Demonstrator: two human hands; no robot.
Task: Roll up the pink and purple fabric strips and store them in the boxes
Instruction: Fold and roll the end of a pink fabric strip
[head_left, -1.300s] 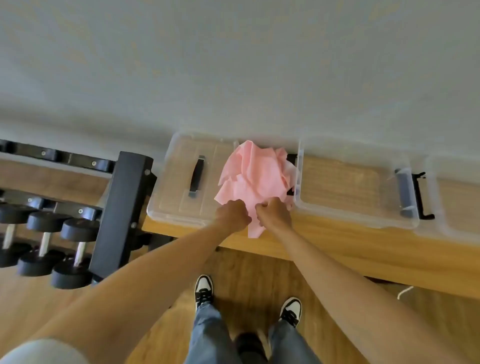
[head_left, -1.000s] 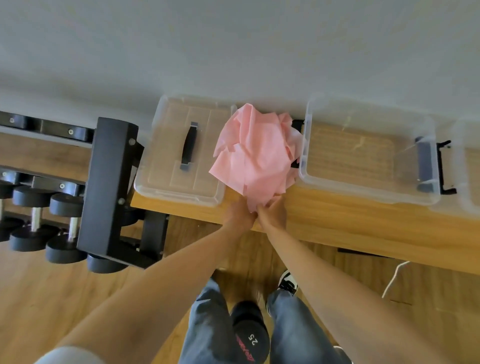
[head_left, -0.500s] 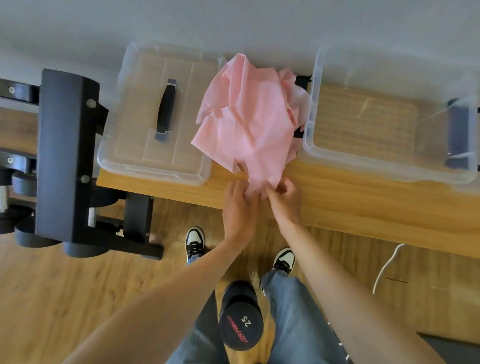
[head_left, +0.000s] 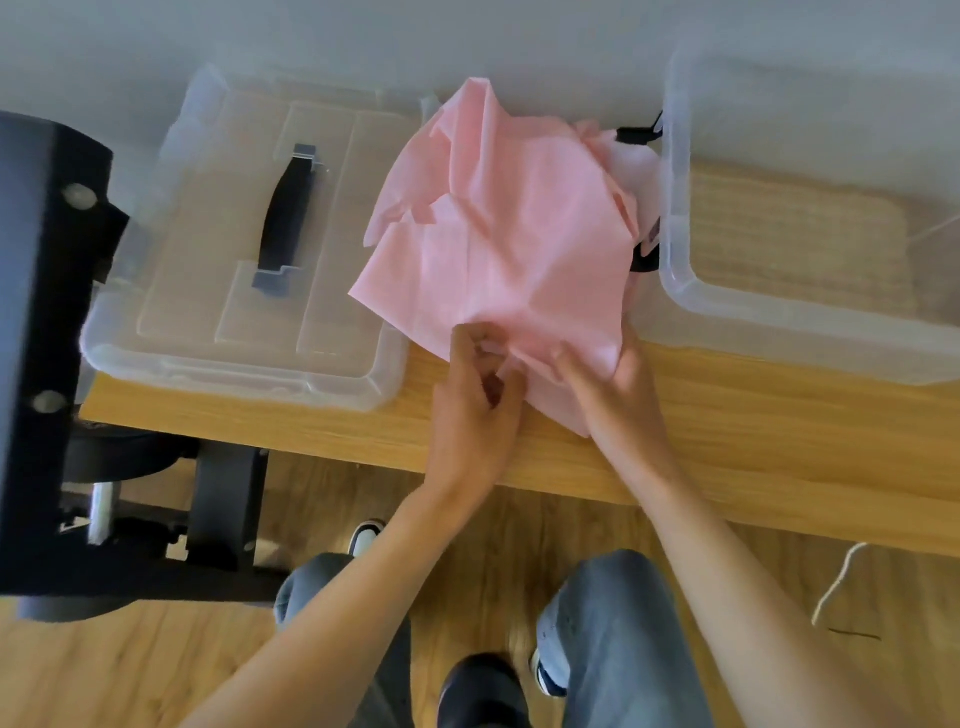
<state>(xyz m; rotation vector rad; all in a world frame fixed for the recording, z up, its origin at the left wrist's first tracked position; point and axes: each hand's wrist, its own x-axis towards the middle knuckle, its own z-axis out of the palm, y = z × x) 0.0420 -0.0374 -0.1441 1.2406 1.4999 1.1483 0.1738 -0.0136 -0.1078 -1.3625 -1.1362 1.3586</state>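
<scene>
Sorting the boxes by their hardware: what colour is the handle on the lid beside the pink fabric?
Black, with grey ends. The handle shows clearly in the head view.

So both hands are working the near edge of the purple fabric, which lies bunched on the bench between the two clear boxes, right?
Not quite: the fabric is pink, not purple, as the head view shows. The rest holds: left hand and right hand work its near edge, bunched on the bench between the lidded box and the open box.

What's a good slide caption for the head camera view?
Both hands, left and right, pinch crumpled pink fabric between two clear boxes on a wooden bench.
</scene>
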